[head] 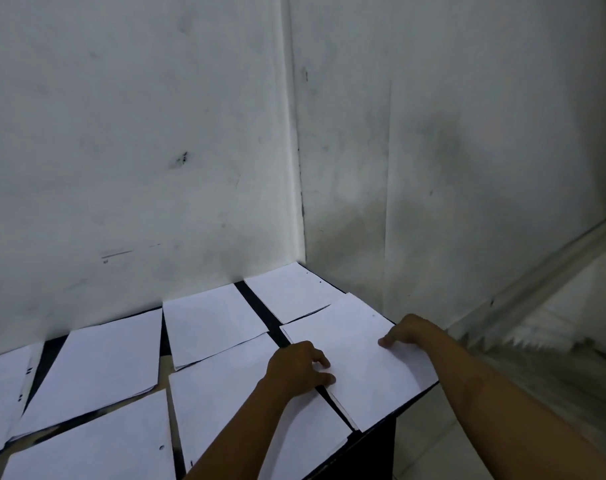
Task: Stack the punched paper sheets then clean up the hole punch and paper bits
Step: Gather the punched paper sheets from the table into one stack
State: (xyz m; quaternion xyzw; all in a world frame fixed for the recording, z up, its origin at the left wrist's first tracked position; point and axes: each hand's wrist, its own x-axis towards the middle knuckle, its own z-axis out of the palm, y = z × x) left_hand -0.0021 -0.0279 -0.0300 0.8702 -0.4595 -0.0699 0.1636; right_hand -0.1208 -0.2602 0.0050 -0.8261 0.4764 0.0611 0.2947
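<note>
Several white punched paper sheets lie spread over a black table (255, 306). The sheet nearest the right edge (371, 368) sits between both hands. My left hand (296, 367) holds its left edge, thumb and fingers curled at the paper's border. My right hand (410, 332) grips its far right edge at the table's side, fingertips on the paper. Other sheets lie behind it (287, 292), in the middle (208, 323) and at the left (97, 368). Small dark punch holes show on some sheets. No hole punch is in view.
Grey walls meet in a corner just behind the table (300, 202). The table's right edge drops off to a pale tiled floor (433, 441). More sheets lie along the front (93, 448) and at the far left (3, 386).
</note>
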